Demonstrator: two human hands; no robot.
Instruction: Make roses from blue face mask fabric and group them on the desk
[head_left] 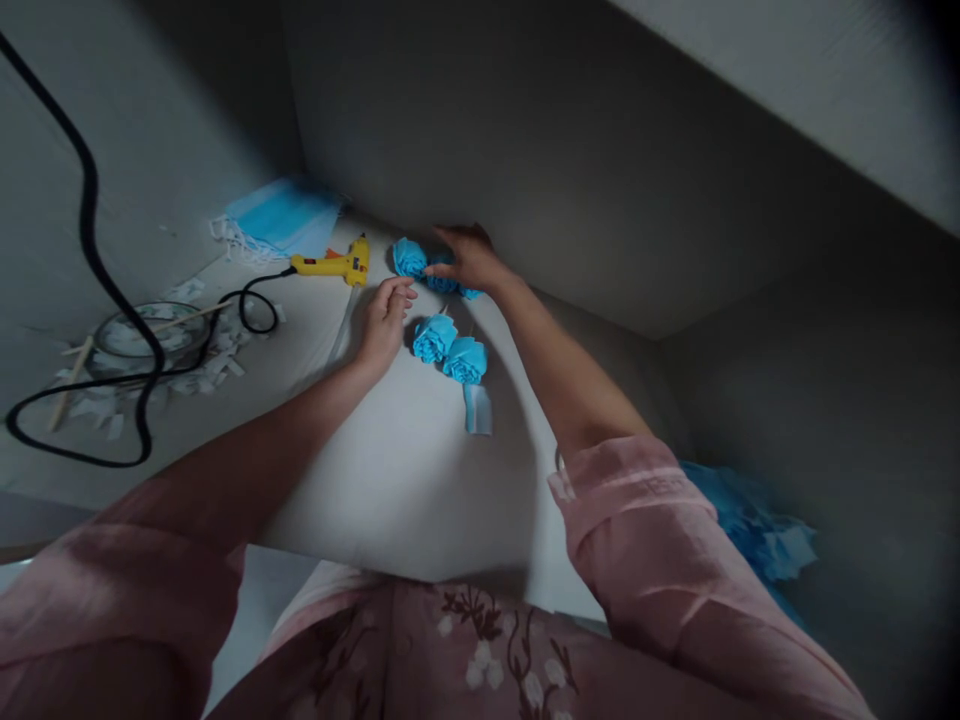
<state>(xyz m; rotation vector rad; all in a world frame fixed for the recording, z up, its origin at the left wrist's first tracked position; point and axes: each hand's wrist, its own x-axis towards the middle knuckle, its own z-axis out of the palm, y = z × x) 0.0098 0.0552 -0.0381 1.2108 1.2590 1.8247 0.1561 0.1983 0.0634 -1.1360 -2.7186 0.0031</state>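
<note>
My right hand (472,260) reaches over the back row of blue rose-like flowers, its thumb and fingers spread apart. The thumb lies over the middle flower (441,280), and part of another shows beneath the palm. Left of it sits a further blue flower (409,258). My left hand (387,318) rests at the left of the flowers, fingers loosely bent with nothing visible in them. Just in front of the hands lie two more blue flowers, one (433,339) touching the other (466,360). A folded blue and white strip (478,410) is below them.
A yellow glue gun (334,265) lies left of the hands, its black cord (90,200) looping across the left side. Behind it is a stack of blue face masks (283,218). White scraps surround a round rim (154,328) and sticks. Blue material (750,515) lies at right. Walls enclose the table.
</note>
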